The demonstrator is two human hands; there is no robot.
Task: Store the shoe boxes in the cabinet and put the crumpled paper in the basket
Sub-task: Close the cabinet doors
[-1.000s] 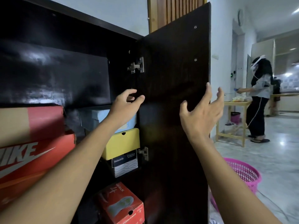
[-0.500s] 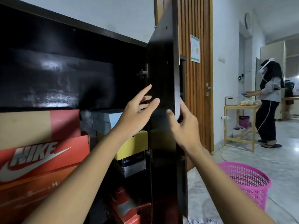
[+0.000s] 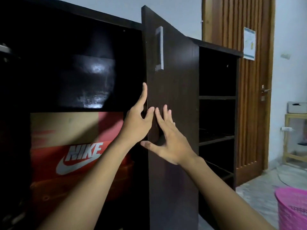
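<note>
The dark cabinet door (image 3: 174, 77) stands part way across the cabinet opening, its metal handle (image 3: 159, 48) facing me. My left hand (image 3: 137, 120) is at the door's free edge, index finger straight up along it and the thumb on the outer face. My right hand (image 3: 167, 138) presses flat on the door's outer face with fingers spread. Inside the cabinet (image 3: 74, 47) at the left, an orange Nike shoe box (image 3: 79, 156) lies under a red and tan box (image 3: 71, 125). The pink basket (image 3: 292, 209) shows at the lower right. No crumpled paper is in view.
Open dark shelves (image 3: 216, 140) stand right of the door. A slatted wooden room door (image 3: 245, 97) is behind them, a small wooden table (image 3: 295, 138) by the right wall. The grey floor (image 3: 259, 190) runs towards the basket.
The cabinet door has swung from wide open towards the opening, so its outer face and handle now show. Both hands followed it. The yellow and blue boxes are now hidden behind it.
</note>
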